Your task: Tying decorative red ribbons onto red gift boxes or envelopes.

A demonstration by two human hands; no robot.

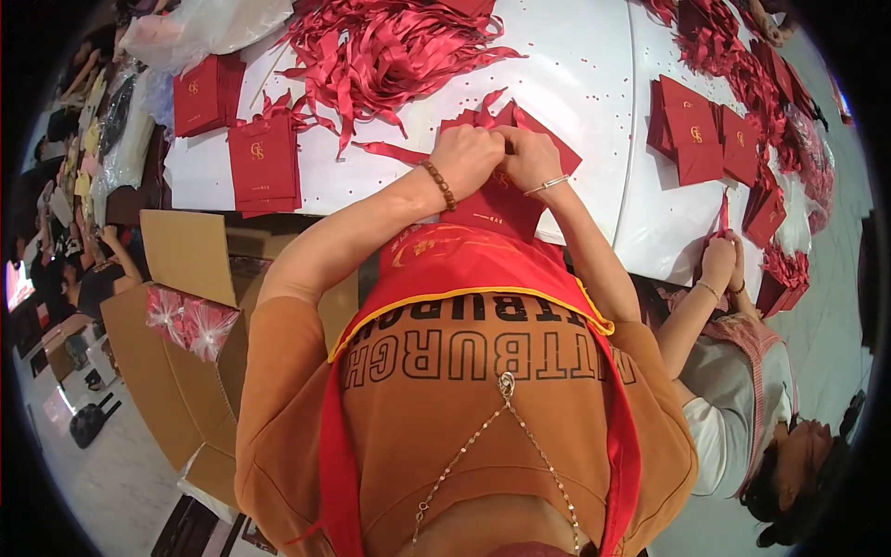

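My left hand (467,160) and my right hand (533,160) meet over a stack of red paper bags (506,200) at the table's near edge. Both hands are closed, fingertips pinched together on a red ribbon (390,150), whose tail runs out to the left of my left hand. Just beyond my fingers, more red ribbon (492,110) loops up at the bags' top edge. The exact grip is partly hidden by my knuckles. A large heap of loose red ribbons (380,56) lies farther off, beyond my left hand.
Red bags with ribbon handles (264,165) and another bag stack (206,96) lie at left on the white table (575,56). An open cardboard box (176,371) stands lower left. At right, a co-worker's hands (722,263) hold a ribbon near more bags (696,139).
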